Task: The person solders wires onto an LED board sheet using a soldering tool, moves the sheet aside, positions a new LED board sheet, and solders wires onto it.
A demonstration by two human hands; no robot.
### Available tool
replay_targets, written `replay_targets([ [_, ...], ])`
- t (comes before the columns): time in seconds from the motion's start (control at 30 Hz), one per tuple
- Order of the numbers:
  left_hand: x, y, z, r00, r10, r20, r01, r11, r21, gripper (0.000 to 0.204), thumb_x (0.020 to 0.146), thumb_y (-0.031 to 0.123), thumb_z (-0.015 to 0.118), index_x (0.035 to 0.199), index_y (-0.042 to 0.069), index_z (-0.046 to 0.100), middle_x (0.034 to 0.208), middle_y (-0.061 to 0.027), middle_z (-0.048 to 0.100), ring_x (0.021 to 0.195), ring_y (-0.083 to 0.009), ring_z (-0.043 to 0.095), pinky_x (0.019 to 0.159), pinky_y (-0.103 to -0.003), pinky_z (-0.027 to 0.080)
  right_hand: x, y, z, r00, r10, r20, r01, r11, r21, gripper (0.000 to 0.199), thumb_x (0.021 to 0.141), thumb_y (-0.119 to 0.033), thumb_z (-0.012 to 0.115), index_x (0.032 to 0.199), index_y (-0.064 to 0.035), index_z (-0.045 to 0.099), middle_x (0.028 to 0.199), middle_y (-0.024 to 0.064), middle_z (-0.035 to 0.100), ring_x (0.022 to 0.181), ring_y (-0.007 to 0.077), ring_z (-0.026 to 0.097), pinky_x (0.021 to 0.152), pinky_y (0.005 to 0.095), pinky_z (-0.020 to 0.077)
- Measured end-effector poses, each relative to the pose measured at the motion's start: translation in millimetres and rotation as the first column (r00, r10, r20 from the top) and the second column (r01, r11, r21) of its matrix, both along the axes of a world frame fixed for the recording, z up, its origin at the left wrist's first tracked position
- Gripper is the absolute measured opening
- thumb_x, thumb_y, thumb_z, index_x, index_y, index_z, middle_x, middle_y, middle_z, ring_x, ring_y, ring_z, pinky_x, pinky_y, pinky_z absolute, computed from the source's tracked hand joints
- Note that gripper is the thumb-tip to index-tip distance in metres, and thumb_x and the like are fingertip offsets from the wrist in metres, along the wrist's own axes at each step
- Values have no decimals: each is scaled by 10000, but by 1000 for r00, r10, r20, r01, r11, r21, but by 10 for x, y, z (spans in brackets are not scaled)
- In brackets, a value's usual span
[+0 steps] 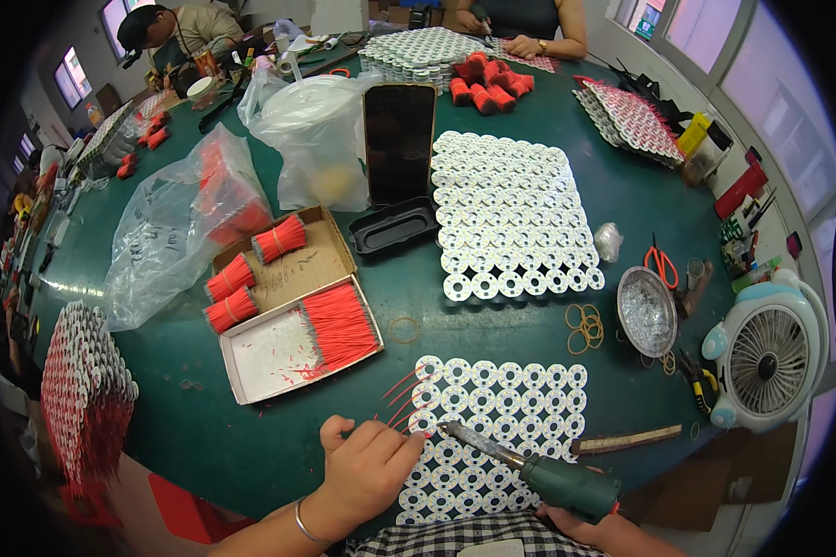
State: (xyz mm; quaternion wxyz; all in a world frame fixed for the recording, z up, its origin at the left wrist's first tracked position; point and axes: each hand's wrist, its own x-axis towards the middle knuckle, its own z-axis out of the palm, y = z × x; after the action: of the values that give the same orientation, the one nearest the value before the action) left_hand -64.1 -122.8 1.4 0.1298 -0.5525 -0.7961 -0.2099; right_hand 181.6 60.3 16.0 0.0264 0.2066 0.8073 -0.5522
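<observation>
Holding loose red wires (341,327), a shallow cardboard tray (262,357) sits open.

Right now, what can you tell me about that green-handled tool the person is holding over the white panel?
The soldering iron has a thick dark-green handle and a long, dull metal shaft ending in a darkened tip. The right hand holds the handle from below, near the lower edge of the view. The tool lies nearly level, tip pointing left, over the panel of white round boards. Its tip sits close to the left hand, which pinches thin red wires. Whether the tip touches the panel cannot be told.
</observation>
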Motion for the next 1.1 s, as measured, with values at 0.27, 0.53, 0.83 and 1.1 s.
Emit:
replay_targets([
  [0.27,-6,-1,-15,1000,-20,12,20,1000,-8,72,755,145,647,818,176,664,655,65,491,674,-87,512,810,-372,270,-28,-4,-67,988,155,-19,-128,873,470,274,758,-176,675,1021,-105,642,889,32,678,837,213,649,791,377,449],
  [0.53,-9,17,-53,999,-33,25,32,998,45,135,666,102,702,784,160,674,626,44,447,638,-124,483,768,-382,288,-40,-61,-64,986,151,-64,-94,841,533,326,762,-212,678,1068,-105,643,952,26,677,878,217,644,839,374,432],
  [0.83,-33,-34,-50,997,-30,68,30,999,-11,105,718,141,648,823,144,654,682,35,515,694,-131,525,775,-357,319,176,-258,-240,911,-361,-200,252,870,-423,574,883,-190,602,1344,20,333,1202,214,529,714,268,641,621,348,545],
  [1.1,51,-128,165,996,64,58,-69,993,91,131,664,113,695,782,164,669,683,55,543,702,-133,532,773,-362,304,275,-314,-258,946,-275,-171,249,955,-159,342,852,-199,633,1135,-25,551,1039,139,644,805,248,645,709,345,516],
])
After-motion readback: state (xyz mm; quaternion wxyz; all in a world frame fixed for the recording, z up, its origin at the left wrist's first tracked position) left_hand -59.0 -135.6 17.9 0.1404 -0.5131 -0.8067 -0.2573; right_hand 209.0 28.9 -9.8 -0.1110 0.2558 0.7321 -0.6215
